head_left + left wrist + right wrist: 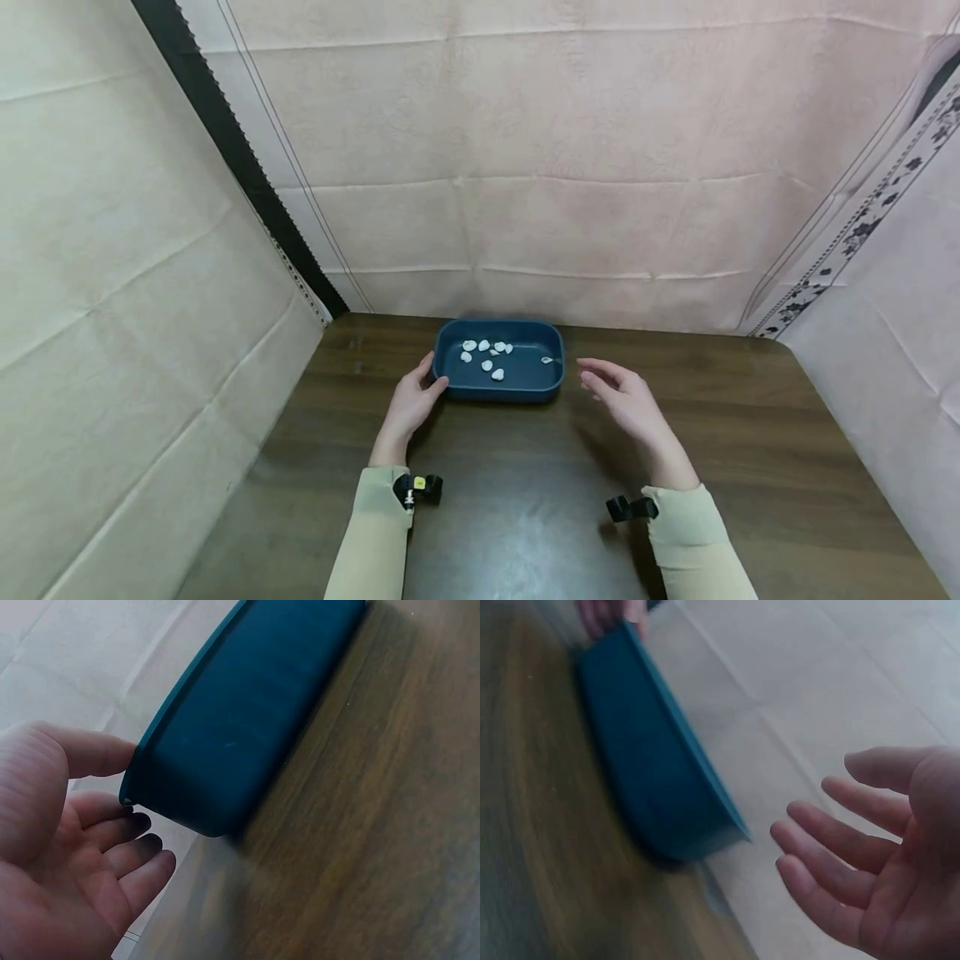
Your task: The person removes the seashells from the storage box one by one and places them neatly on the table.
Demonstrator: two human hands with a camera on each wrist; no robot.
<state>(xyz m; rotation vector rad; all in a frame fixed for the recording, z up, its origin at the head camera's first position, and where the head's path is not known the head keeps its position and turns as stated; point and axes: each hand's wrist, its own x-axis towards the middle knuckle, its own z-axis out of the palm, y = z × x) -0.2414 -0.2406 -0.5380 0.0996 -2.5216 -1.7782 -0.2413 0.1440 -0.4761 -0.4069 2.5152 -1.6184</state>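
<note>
A dark blue rectangular tray [517,393] with rounded corners stands on the wooden table. Several small white pieces [498,375], like pebbles or shells, lie inside it, mostly toward its left half; a lone white piece [547,360] lies near the right wall. My left hand [411,402] pinches the tray's left end, its thumb [105,754] at the rim and index finger just below, while the other fingers spread loosely. Off the tray's right end hovers my right hand [624,402], holding nothing, its fingers [840,859] loosely bent and apart from the rim.
Brown wooden tabletop [735,433] extends around the tray on all sides. A pale cloth wall [562,208] rises right behind the table, with more cloth at left and right. Each sleeve carries a black wrist camera [632,508].
</note>
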